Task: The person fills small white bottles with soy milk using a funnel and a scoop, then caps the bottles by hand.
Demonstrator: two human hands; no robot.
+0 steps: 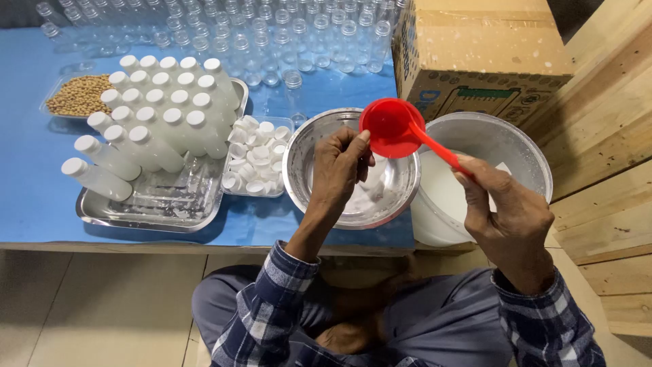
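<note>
Between both hands, the red ladle (390,128) hangs over the steel bowl (299,153).

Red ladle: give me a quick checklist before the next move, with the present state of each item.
1. Right hand grips the red ladle by its handle: ok.
2. Ladle over the steel bowl: ok.
3. Left hand holds a bottle under the ladle: cannot tell, fingers hide it.
4. Milk left in the white tub: ok.
5. Caps within reach: ok.
6. Tray has room: ok.
</note>
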